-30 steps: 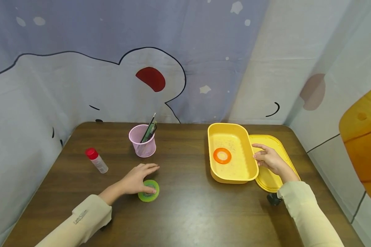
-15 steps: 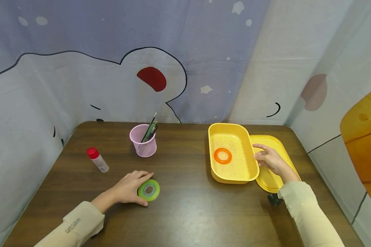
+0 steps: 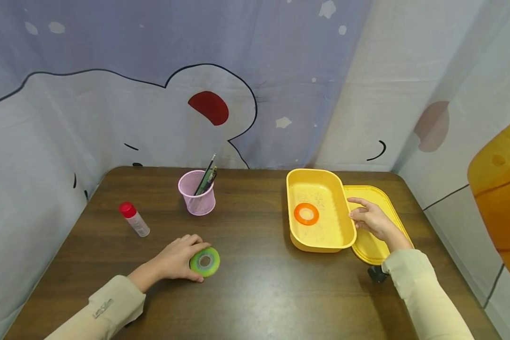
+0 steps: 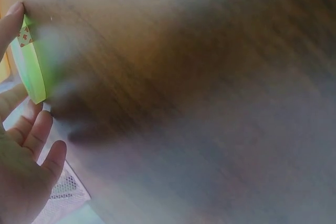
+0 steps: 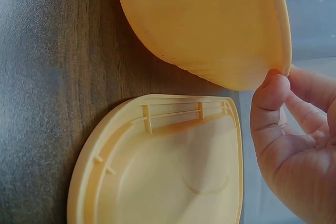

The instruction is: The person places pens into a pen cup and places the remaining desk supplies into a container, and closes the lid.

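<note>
In the head view my left hand (image 3: 178, 259) grips a green roll of tape (image 3: 213, 262) on the table, thumb at its near edge and fingers at its far edge. The left wrist view shows the tape roll (image 4: 32, 74) edge-on between thumb and fingers. My right hand (image 3: 376, 222) pinches the right rim of a yellow plastic box (image 3: 329, 226). In the right wrist view, thumb and forefinger meet on the box's (image 5: 205, 19) rim. Inside the box lies an orange ring-shaped roll (image 3: 298, 215). A yellow lid (image 3: 367, 248) lies on the table beside the box, partly under my right hand.
A pink mesh pen cup (image 3: 199, 204) holding pencils and pens stands at the back, left of the middle. To its left is a small white tube with a red cap (image 3: 135, 220). A printed curtain (image 3: 280, 85) hangs behind the brown table (image 3: 255, 293).
My left hand was over the green roll; it drew back left and down, uncovered the roll's face, and closed thumb and fingers on its edges. My right hand stayed on the box rim.
</note>
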`<state>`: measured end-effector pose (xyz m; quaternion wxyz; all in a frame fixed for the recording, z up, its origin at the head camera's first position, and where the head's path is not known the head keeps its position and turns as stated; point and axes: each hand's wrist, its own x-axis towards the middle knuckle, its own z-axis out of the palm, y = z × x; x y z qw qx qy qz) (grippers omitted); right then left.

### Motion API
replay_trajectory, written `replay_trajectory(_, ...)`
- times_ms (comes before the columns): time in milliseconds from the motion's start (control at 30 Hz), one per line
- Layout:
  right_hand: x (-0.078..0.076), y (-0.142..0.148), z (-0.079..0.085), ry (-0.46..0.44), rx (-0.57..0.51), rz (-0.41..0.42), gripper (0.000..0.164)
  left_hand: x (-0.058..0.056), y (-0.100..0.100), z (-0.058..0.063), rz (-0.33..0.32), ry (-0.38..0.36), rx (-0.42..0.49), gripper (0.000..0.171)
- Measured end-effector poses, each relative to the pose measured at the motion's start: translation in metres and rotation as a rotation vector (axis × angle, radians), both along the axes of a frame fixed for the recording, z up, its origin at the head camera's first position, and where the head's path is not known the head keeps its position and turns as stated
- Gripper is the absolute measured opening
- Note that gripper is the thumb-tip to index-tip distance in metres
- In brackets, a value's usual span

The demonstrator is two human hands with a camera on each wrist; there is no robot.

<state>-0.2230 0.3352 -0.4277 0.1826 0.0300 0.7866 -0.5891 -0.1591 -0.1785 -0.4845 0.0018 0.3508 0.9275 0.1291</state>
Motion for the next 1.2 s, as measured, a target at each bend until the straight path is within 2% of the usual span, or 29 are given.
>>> replay_trajectory(200,0.006,-0.006,0.011,-0.005,-0.019,0.007,0.059,-0.006,0.004,0.006,-0.005,0.009,-0.012,0.075)
replay_trajectory(367,0.011,-0.011,0.018,-0.005,-0.028,0.013,0.059,-0.014,0.011,0.019,-0.012,0.049,0.032,0.076)
replay_trajectory(500,0.010,-0.010,0.017,-0.002,-0.023,0.012,0.059,-0.020,0.020,0.028,-0.015,0.078,0.060,0.075)
replay_trajectory(733,0.000,0.002,-0.001,-0.007,-0.021,0.001,0.060,-0.031,0.038,0.038,-0.038,0.120,0.097,0.074)
replay_trajectory(1000,0.008,-0.008,0.013,-0.007,-0.028,0.009,0.059,-0.043,0.060,0.053,-0.071,0.147,0.141,0.076)
replay_trajectory(1200,0.010,-0.012,0.018,-0.003,-0.021,0.010,0.059,-0.058,0.075,0.070,-0.075,0.186,0.160,0.077)
